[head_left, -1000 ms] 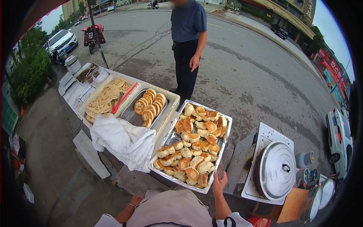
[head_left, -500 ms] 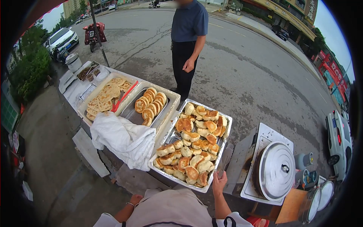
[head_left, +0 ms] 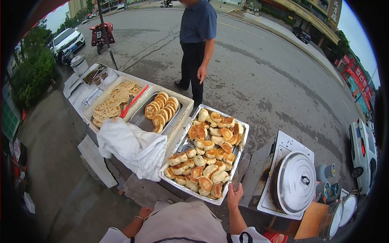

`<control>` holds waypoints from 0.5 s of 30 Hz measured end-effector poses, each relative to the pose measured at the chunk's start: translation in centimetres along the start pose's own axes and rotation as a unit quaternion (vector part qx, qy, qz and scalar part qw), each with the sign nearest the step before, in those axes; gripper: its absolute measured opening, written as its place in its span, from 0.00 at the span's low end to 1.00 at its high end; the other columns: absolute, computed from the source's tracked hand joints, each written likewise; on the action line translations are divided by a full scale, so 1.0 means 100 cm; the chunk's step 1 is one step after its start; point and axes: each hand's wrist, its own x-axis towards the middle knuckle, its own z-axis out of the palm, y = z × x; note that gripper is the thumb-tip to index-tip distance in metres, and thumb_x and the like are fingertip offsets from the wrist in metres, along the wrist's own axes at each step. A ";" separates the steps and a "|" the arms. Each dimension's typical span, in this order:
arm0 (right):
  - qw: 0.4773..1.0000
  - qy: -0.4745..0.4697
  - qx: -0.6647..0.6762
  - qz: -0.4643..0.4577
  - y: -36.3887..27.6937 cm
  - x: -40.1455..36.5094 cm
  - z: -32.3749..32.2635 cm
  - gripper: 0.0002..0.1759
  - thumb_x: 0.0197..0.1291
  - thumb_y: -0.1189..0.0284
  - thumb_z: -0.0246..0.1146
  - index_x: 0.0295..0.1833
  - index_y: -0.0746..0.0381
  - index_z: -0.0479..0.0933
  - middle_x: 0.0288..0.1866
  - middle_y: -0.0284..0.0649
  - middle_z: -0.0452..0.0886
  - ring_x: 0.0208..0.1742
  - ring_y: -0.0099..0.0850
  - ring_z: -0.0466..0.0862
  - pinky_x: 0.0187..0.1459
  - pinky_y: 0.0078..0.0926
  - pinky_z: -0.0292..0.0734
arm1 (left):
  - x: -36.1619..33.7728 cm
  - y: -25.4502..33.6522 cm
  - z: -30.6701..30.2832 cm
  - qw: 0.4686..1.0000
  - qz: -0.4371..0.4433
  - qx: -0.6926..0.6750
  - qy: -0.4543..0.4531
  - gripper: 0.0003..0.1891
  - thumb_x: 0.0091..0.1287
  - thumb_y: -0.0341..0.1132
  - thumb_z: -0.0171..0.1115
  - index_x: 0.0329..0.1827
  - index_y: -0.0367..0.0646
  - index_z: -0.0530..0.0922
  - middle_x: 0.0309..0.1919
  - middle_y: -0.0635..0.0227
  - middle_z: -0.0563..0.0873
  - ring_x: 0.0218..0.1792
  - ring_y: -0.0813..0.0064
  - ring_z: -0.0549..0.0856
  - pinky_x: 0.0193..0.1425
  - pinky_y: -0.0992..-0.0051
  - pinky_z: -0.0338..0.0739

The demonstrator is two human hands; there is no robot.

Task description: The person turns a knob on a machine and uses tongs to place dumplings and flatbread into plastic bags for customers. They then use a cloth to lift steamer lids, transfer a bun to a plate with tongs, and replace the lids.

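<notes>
My right hand [head_left: 234,196] is closed around the end of a pair of metal tongs [head_left: 242,169], which point away from me along the right side of a foil-lined tray [head_left: 170,183]. Golden-brown stuffed buns [head_left: 206,184] are piled in that tray, some pale and some browned. Low beside the apron [head_left: 178,222] hangs my left hand [head_left: 145,212], a bracelet on its wrist; its fingers are mostly hidden. Ahead of it lies a crumpled white cloth [head_left: 129,148], draped over the near edge of the stall.
Left of the buns, a metal tray [head_left: 139,119] holds round cakes [head_left: 162,111], beside flatbreads [head_left: 113,101] and red-handled tongs [head_left: 131,103]. On the right, a lidded pan [head_left: 297,182] sits on a stove [head_left: 269,194]. A person [head_left: 197,40] stands across the stall.
The person across the stall has shifted a little to the left, and a shoe now shows. My hands and the tongs stay almost where they were.
</notes>
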 end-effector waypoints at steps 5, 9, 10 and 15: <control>1.000 0.001 -0.006 -0.002 -0.006 0.000 -0.001 0.10 0.61 0.72 0.66 0.33 0.63 0.72 0.23 0.28 0.71 0.26 0.18 0.68 0.28 0.22 0.67 | 0.000 -0.004 0.002 1.000 0.022 -0.004 -0.002 0.15 0.61 0.47 0.66 0.41 0.45 0.88 0.36 0.57 0.90 0.39 0.63 0.90 0.48 0.67 0.83; 1.000 -0.001 0.010 0.011 -0.005 -0.001 -0.001 0.10 0.61 0.72 0.66 0.33 0.63 0.72 0.23 0.28 0.71 0.25 0.18 0.67 0.28 0.22 0.66 | 0.001 -0.006 0.004 1.000 0.004 -0.005 -0.006 0.15 0.61 0.47 0.66 0.40 0.45 0.88 0.37 0.57 0.90 0.40 0.63 0.90 0.48 0.67 0.83; 1.000 0.000 0.005 0.006 -0.004 -0.001 0.000 0.10 0.61 0.72 0.66 0.33 0.63 0.72 0.23 0.28 0.71 0.25 0.18 0.67 0.28 0.22 0.66 | 0.004 -0.009 0.006 1.000 0.000 -0.003 -0.006 0.16 0.60 0.47 0.66 0.40 0.45 0.88 0.37 0.57 0.90 0.40 0.63 0.90 0.48 0.67 0.83; 1.000 0.000 0.010 -0.002 -0.002 0.000 0.001 0.10 0.62 0.72 0.66 0.33 0.63 0.72 0.23 0.27 0.71 0.24 0.17 0.67 0.27 0.20 0.64 | 0.006 -0.017 0.010 1.000 0.002 -0.002 0.000 0.16 0.60 0.47 0.66 0.41 0.45 0.88 0.36 0.56 0.90 0.40 0.63 0.90 0.48 0.67 0.82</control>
